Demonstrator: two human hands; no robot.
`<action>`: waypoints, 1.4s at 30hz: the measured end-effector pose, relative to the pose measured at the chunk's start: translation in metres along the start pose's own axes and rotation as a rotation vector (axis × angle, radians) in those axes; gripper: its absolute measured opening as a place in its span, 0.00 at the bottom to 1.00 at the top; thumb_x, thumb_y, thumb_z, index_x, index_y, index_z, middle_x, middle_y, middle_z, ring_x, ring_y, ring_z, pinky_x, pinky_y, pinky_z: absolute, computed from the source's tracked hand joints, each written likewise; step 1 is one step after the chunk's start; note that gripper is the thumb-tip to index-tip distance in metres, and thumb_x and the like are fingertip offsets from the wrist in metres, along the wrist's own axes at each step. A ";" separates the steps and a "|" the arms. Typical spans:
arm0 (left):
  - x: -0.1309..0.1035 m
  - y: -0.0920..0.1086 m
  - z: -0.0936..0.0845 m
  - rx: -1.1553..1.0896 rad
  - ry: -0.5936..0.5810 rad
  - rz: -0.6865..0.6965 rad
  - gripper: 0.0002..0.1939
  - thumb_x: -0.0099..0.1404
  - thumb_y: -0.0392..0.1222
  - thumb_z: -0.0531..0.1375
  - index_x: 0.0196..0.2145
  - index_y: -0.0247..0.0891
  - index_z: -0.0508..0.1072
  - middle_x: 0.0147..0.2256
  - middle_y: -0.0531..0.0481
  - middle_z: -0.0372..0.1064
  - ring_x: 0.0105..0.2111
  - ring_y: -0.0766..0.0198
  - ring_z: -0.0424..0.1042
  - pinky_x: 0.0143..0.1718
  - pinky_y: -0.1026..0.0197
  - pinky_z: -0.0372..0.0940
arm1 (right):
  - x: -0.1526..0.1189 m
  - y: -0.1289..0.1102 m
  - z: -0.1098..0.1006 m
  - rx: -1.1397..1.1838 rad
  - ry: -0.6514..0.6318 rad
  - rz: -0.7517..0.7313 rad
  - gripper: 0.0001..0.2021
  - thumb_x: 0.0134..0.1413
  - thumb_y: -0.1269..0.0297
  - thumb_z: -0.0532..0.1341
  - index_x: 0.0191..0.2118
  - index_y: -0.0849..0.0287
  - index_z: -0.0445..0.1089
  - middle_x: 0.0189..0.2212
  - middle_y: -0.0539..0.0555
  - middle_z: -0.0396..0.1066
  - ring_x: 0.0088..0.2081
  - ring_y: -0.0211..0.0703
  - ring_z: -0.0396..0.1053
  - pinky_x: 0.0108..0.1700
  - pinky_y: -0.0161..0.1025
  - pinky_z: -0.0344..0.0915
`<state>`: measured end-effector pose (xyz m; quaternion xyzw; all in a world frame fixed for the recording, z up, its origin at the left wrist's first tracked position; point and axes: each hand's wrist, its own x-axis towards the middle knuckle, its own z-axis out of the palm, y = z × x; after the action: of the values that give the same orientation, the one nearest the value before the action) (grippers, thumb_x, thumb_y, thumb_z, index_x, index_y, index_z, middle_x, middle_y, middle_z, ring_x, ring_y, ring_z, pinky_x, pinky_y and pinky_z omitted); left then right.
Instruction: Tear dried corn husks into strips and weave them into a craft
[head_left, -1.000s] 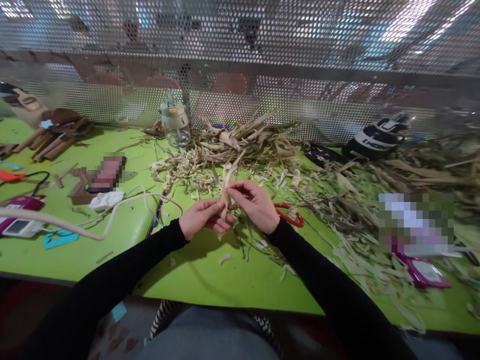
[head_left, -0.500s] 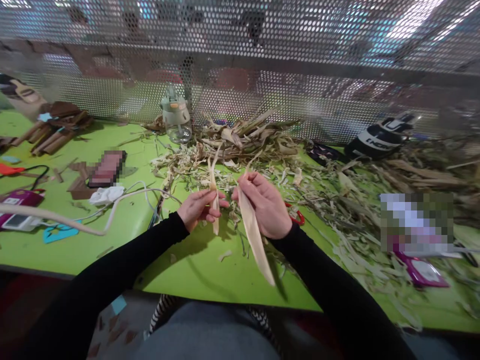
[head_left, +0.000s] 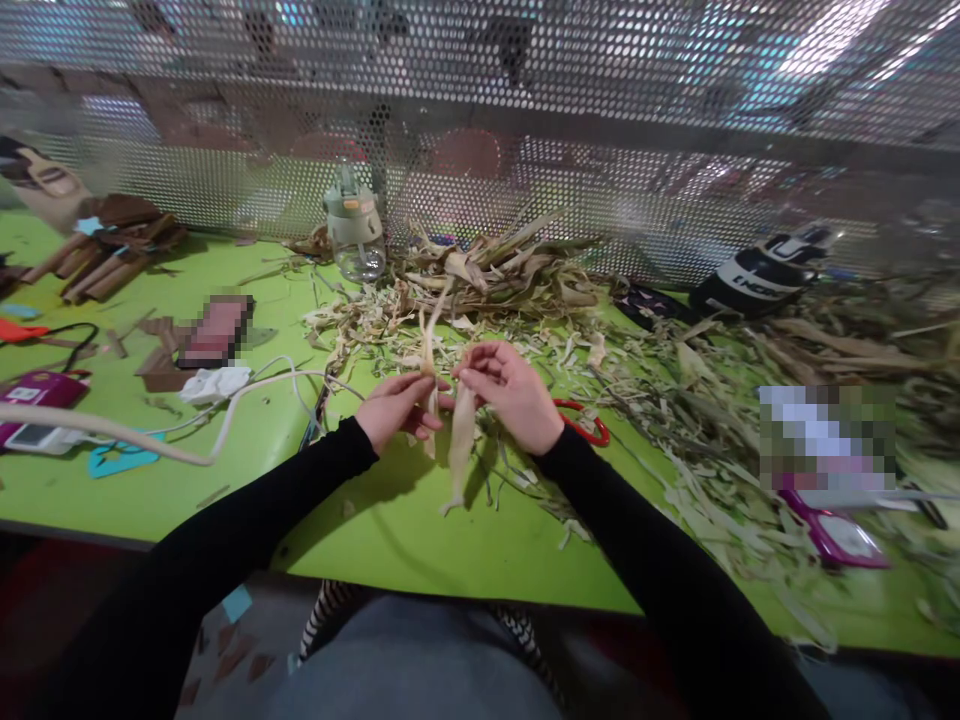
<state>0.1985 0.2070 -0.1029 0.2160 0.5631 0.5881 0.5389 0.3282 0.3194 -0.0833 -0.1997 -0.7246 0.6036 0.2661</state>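
Observation:
My left hand (head_left: 397, 405) is closed in a pinch on a narrow pale corn husk piece (head_left: 429, 345), whose thin tip points up and away. Close beside it, my right hand (head_left: 514, 395) pinches the upper end of a wider corn husk strip (head_left: 461, 445), which hangs down toward the table's front. The hands are a little apart over the green table (head_left: 420, 545). Behind them lie dry husk scraps (head_left: 375, 325) and a heap of larger husks (head_left: 502, 265). Red scissor handles (head_left: 592, 425) show partly behind my right wrist.
A clear bottle (head_left: 356, 230) stands by the perforated metal screen (head_left: 262, 180). A dark bottle (head_left: 757, 275) lies at the back right. On the left are a phone (head_left: 217, 330), white cables (head_left: 225, 420) and brown rolls (head_left: 97, 265). Shredded husks (head_left: 705, 480) cover the right side.
My right hand has moved slightly left, closer to my left hand. Its husk strip has swung left and now hangs more upright. My left hand has hardly moved.

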 end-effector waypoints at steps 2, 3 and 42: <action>0.001 0.008 -0.006 -0.026 0.029 0.031 0.10 0.66 0.39 0.52 0.38 0.31 0.71 0.31 0.45 0.75 0.19 0.71 0.71 0.16 0.73 0.63 | 0.013 0.000 -0.019 -0.060 0.091 -0.019 0.11 0.49 0.65 0.61 0.38 0.58 0.60 0.32 0.51 0.70 0.30 0.36 0.68 0.24 0.30 0.64; 0.001 0.012 -0.009 -0.048 0.053 0.050 0.10 0.66 0.39 0.52 0.38 0.30 0.71 0.31 0.44 0.75 0.20 0.72 0.71 0.17 0.73 0.64 | 0.021 0.000 -0.031 -0.098 0.141 -0.034 0.12 0.48 0.65 0.62 0.37 0.58 0.59 0.32 0.51 0.69 0.30 0.36 0.67 0.23 0.30 0.64; -0.011 0.069 -0.062 -0.307 0.345 0.420 0.09 0.66 0.36 0.53 0.34 0.31 0.72 0.22 0.53 0.69 0.16 0.77 0.64 0.16 0.76 0.61 | 0.102 0.036 -0.038 -1.242 0.085 -0.043 0.06 0.54 0.67 0.54 0.33 0.60 0.69 0.34 0.56 0.71 0.36 0.45 0.67 0.36 0.38 0.59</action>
<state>0.1219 0.1859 -0.0538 0.1406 0.4938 0.7929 0.3281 0.2716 0.4180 -0.0993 -0.3265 -0.9330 0.0556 0.1409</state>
